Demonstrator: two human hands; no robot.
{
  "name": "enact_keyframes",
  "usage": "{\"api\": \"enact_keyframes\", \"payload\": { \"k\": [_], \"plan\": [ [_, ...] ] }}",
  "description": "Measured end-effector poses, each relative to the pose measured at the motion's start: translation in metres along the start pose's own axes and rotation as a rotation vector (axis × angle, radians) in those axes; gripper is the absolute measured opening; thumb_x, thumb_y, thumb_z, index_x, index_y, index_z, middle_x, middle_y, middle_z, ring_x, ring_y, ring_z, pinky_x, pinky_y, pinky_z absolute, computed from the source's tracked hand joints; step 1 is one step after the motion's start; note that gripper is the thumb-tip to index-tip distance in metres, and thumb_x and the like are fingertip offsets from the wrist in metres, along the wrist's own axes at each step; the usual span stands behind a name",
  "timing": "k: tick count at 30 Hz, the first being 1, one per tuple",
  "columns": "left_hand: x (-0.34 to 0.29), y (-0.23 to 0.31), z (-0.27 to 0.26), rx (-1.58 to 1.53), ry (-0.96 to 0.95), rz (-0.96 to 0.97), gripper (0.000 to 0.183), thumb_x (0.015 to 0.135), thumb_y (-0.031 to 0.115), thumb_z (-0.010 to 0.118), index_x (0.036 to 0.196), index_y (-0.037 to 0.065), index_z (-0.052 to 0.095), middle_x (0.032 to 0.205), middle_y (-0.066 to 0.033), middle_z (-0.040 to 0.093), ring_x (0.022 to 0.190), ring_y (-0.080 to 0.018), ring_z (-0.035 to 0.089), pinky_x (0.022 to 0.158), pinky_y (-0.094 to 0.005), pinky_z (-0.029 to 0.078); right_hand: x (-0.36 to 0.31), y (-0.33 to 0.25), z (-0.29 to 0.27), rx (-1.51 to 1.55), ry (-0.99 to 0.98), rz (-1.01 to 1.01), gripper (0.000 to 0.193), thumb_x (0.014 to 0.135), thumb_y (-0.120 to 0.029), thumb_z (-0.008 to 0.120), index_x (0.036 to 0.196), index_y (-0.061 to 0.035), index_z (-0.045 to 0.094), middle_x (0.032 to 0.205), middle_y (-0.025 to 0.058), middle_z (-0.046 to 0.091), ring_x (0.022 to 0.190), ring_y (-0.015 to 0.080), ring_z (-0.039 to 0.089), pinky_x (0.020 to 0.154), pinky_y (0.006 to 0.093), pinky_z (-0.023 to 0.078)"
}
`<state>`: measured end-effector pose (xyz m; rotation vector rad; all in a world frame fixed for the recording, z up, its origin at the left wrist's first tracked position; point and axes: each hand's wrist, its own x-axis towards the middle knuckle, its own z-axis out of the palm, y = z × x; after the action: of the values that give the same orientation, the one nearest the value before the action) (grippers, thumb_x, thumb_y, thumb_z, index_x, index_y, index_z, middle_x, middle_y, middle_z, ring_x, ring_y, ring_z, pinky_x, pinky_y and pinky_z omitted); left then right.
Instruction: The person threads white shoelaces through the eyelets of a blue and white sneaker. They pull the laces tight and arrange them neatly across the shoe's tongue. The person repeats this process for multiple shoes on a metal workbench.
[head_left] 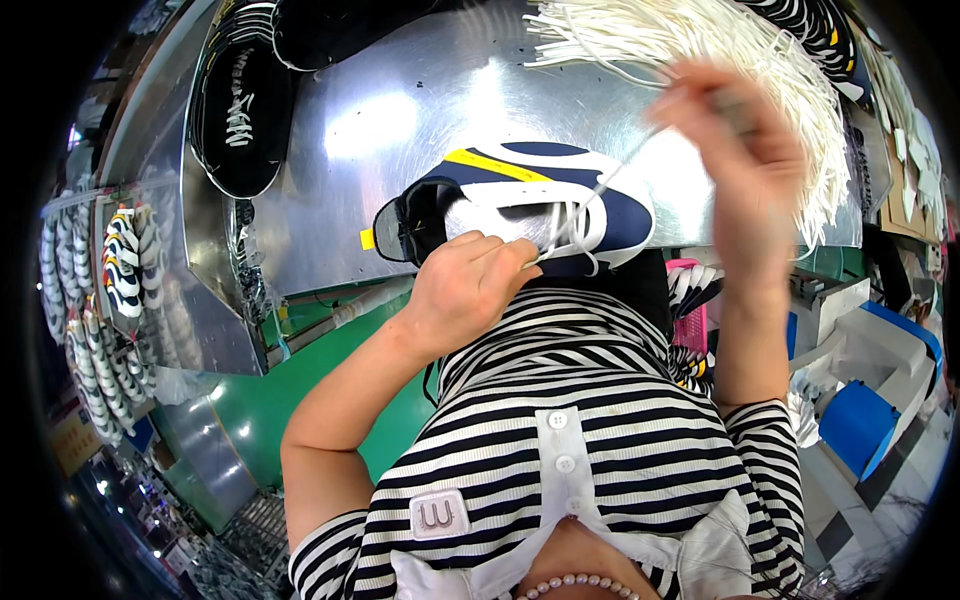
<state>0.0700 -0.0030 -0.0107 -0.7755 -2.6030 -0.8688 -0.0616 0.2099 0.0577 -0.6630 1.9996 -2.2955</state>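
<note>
A navy, white and yellow sneaker (628,212) lies on the metal tabletop, toe to the right, with white filling in its opening. My left hand (465,285) is closed at the near side of the opening. Its thumb and forefinger pinch a pale strand that looks like part of the white shoelace (566,228). Above and right of the toe, my right hand (745,140) is raised and smeared by motion, its fingers closed on the lace. A length of lace runs taut from the eyelets up to that hand.
A thick bundle of white laces (700,35) covers the far right of the metal table (400,190). Black shoes (240,115) stand stacked at the far left. Shoe parts hang on a rack (120,260) farther left. A pink basket (690,325) and a blue-and-grey machine (860,400) are at the right.
</note>
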Motion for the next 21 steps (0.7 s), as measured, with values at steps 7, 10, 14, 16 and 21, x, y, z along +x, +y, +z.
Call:
{"api": "enact_keyframes", "payload": {
  "k": [7,10,14,16,21],
  "plan": [
    [0.009,0.013,-0.011,-0.255,-0.066,-0.637,0.082,0.083,0.03,0.079,0.139,-0.006,0.03,0.088,-0.0169,0.068,0.081,-0.0352,0.069,0.07,-0.0403,0.054,-0.038,0.062,0.034,0.018,-0.26,0.426,0.013,0.087,-0.01,0.073,0.097,-0.0021,0.069,0.088,-0.0004,0.069,0.08,0.0061,0.059,0.073,0.0239,0.048],
    [0.02,0.004,-0.006,-0.281,0.12,-0.76,0.07,0.085,0.031,0.076,0.134,-0.002,0.039,0.087,-0.0154,0.067,0.079,-0.0317,0.067,0.072,-0.0415,0.051,-0.034,0.07,0.045,-0.091,-0.286,0.306,0.014,0.088,-0.013,0.072,0.094,-0.001,0.069,0.093,0.0025,0.067,0.08,0.0086,0.059,0.071,0.0252,0.048],
    [0.024,0.008,-0.002,-0.158,0.161,-0.86,0.044,0.085,0.014,0.078,0.117,-0.001,0.052,0.095,-0.0123,0.069,0.083,-0.0135,0.067,0.073,-0.0262,0.053,-0.029,0.071,0.046,-0.141,-0.356,0.347,0.02,0.09,-0.017,0.071,0.1,-0.0003,0.067,0.1,0.007,0.065,0.082,0.0133,0.061,0.072,0.0258,0.048],
    [0.017,0.004,0.006,-0.197,0.232,-0.82,0.042,0.085,0.011,0.078,0.116,0.0,0.052,0.095,-0.0112,0.069,0.083,-0.0119,0.066,0.072,-0.0256,0.053,-0.031,0.06,0.044,-0.157,-0.315,0.372,0.022,0.091,-0.017,0.068,0.105,-0.0005,0.064,0.099,0.0091,0.066,0.082,0.0162,0.064,0.072,0.0276,0.049],
    [0.015,0.0,0.01,-0.299,0.345,-0.817,0.045,0.076,0.021,0.083,0.111,0.006,0.059,0.075,-0.0081,0.063,0.064,-0.0214,0.061,0.062,-0.0353,0.048,-0.053,0.041,0.032,-0.321,-0.328,0.363,0.018,0.096,-0.015,0.062,0.106,-0.002,0.055,0.087,0.0138,0.071,0.074,0.0264,0.07,0.067,0.0335,0.052]
  ]
}}
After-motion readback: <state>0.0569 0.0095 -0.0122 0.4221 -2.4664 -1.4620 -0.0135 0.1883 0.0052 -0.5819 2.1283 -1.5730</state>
